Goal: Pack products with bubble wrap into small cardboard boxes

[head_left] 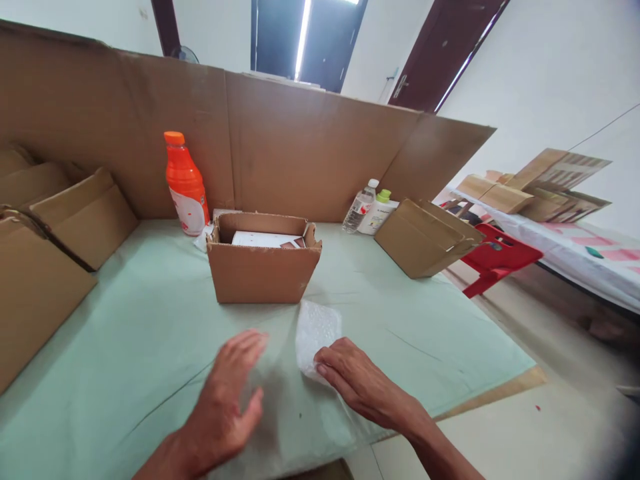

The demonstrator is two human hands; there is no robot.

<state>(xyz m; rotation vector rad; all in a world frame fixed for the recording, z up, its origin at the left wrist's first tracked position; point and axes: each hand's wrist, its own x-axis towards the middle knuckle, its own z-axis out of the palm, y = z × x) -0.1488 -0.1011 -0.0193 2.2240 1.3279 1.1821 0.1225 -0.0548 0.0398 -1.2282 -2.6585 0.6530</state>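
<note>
A green-topped desk (400, 313) is carrying an open box (263, 275), bubble wrap (319, 333) showing just in front. An orange bottle (187, 190), a clear bottle (359, 209) and a white bottle (376, 217) are standing at the back; boxes (87, 217) are sitting leftward, another box (417, 240) rightward.

Head view, forward; downward, near table (390, 293)

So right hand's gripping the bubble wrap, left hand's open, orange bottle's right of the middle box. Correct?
Not quite: the head view shows the orange bottle left of the middle box. The rest holds: right hand gripping the bubble wrap, left hand open.
</note>
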